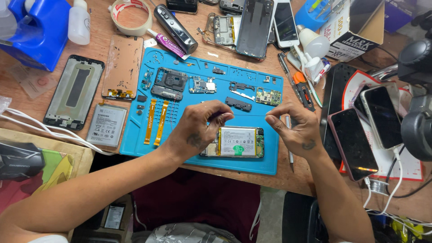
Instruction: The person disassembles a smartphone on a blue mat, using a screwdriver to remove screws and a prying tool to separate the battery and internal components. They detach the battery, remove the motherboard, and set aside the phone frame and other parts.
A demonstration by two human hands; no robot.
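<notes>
Two hands (200, 128) (294, 128) stretch thin strip (nearly transparent) (249, 115) above opened phone (234, 142).

Just under my left hand (198, 130) lies an opened phone whose battery label (237, 141) is a white rectangle with a green mark. Far off to the left, a loose battery (106, 125) carries a grey-white label. Right of my right hand (294, 128), two dark screens (353, 144) lie side by side. Above it stands a white-and-brown cardboard box (353, 31).

left hand (200, 128) | right hand (294, 128) | pinching perhaps a thin strip | above opened phone (236, 141)
</notes>
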